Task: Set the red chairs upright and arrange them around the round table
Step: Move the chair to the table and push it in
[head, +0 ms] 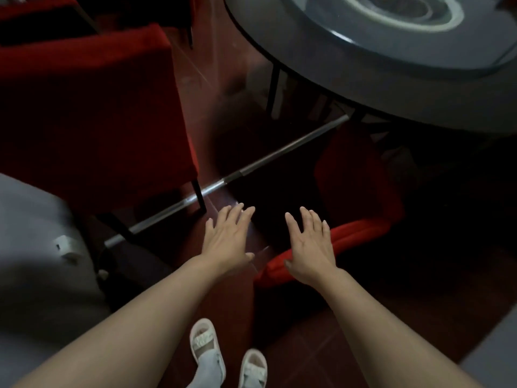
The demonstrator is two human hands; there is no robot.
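My left hand (228,239) and right hand (310,245) hover with fingers spread, empty, above the toppled red chair (333,242) beside the table (363,68). Likely heavy, padded; grip the frame.

Hands (268,242) spread above toppled red chair (349,236), round table (363,79) beyond

A dining room is suggested: a round glass-topped table (377,51) with a turntable (391,9) is ringed by red chairs (92,107) on tiled floor (307,345).
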